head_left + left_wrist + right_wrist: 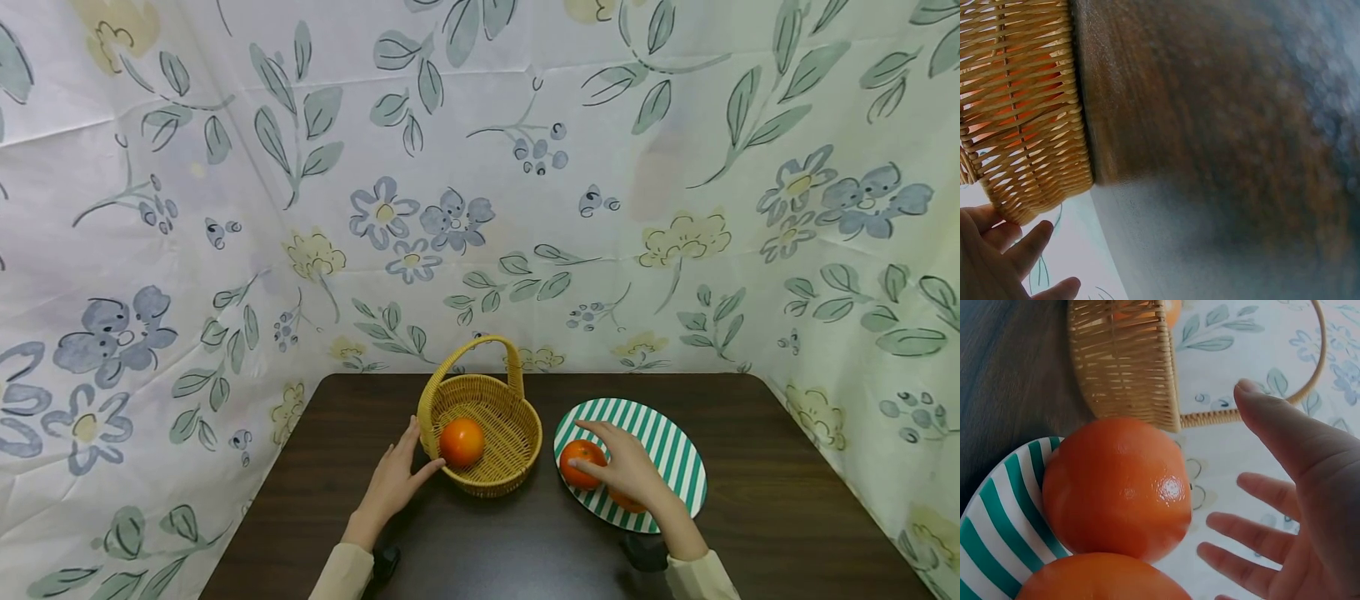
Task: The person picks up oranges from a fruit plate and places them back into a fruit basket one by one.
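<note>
My left hand, fingers spread, is at the near left side of a yellow wicker basket with a tall handle. In the left wrist view, its fingertips are right at the woven wall. One orange-red persimmon lies inside the basket. My right hand reaches over a green-and-white striped plate, thumb and fingers apart around a persimmon near the plate's left edge. The right wrist view shows a gap between this fruit and the fingers. Another persimmon sits beside it, partly hidden under the hand.
Basket and plate stand side by side on a dark brown wooden table, the plate to the right. Flower-printed cloth hangs behind the table and along both sides. The basket's handle arches high above its rim.
</note>
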{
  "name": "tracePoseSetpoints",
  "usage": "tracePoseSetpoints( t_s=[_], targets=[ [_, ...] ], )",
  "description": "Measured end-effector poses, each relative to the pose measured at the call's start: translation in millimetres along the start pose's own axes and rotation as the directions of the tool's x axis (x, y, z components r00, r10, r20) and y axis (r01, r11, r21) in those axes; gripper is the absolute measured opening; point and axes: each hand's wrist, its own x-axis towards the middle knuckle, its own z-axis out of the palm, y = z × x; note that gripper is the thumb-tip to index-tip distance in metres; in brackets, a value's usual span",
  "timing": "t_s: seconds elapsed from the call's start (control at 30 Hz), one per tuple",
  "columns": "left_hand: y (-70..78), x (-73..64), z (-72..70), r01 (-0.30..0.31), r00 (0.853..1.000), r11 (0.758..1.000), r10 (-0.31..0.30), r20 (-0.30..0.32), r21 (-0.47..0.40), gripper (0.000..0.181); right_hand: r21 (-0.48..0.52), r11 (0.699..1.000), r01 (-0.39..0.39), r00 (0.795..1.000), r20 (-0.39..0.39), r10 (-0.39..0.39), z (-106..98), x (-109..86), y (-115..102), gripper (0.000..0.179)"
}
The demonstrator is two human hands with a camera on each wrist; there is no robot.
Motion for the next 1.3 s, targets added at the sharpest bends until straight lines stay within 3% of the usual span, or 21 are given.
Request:
tracePoseSetpoints(
  t_s=[0.6, 0.93, 1.3],
  targets=[
    [-4.5, 0.1, 2.6, -0.003, 1.000, 1.000, 0.004, -0.010, 0.003, 0.087, -0.034, 0.999, -0.013, 0.988, 0.155, 0.018, -0.4, -3.0, 9.0, 0.065],
    [-4.0, -0.1, 3.5, -0.012, 0.999, 1.000, 0.012, -0.033, -0.004, 0.087, -0.056, 0.998, -0.015, 0.983, 0.182, 0.025, 0.5, -2.0, 9.1, 0.067],
    [-2.7, 0.3, 1.6, 0.000, 1.000, 1.000, 0.000, -0.006, 0.004, 0.090, -0.072, 0.997, -0.010, 0.978, 0.205, 0.025, 6.9, 0.2, 9.6, 0.071]
  ],
)
